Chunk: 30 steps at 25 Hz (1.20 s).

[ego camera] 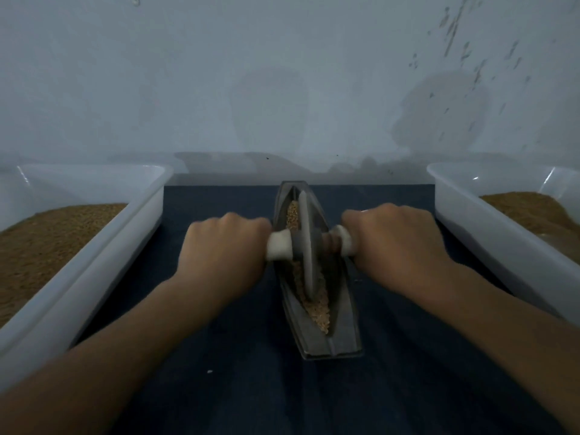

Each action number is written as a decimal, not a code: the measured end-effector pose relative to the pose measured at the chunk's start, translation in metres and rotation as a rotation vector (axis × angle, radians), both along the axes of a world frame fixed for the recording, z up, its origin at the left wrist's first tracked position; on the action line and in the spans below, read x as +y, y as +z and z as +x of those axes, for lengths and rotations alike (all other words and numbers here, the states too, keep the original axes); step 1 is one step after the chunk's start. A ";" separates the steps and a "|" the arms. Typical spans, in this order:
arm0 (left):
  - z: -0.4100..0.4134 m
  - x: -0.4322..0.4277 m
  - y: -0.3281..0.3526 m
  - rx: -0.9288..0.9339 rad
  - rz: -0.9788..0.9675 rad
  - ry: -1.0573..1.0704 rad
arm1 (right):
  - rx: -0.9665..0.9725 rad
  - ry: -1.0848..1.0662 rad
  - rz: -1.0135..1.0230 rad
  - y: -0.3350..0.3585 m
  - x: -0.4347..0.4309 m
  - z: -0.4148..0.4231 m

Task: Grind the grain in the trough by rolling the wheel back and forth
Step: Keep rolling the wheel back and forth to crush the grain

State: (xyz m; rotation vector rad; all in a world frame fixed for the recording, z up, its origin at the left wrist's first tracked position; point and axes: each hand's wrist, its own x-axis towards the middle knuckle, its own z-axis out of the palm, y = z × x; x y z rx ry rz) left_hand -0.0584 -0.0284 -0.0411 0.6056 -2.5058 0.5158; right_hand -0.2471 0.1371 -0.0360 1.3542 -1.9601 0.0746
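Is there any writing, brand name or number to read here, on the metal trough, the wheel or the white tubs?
No readable text anywhere in this view.
The trough, the wheel, the left tub and the right tub show no lettering.
The dark marks on the wall are scuffs, not writing.
The left hand and right hand cover most of the handles, so any mark there is hidden.

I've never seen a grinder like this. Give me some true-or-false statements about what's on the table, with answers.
1. The left hand and the right hand each grip an end of the wheel's handle. True.
2. The trough is empty. False: grain lies in it.
3. The left tub and the right tub both hold a brown grainy heap. True.
4. The wheel lies flat on its side. False: it stands upright in the trough.
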 end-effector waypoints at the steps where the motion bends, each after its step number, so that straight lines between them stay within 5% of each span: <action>1: 0.011 0.005 0.000 0.033 -0.038 -0.047 | 0.014 0.024 -0.004 0.003 0.011 0.006; 12: -0.061 -0.036 0.029 -0.149 0.092 0.143 | -0.318 -0.136 0.104 0.017 -0.062 -0.031; 18: -0.002 0.005 0.014 -0.025 -0.161 -0.076 | -0.098 -0.109 0.023 -0.010 0.017 0.001; 25: -0.063 -0.042 0.022 -0.098 0.082 0.161 | -0.276 -0.142 0.069 0.017 -0.068 -0.035; 30: -0.032 -0.019 0.018 -0.107 -0.020 0.053 | -0.220 -0.091 0.072 -0.001 -0.025 -0.020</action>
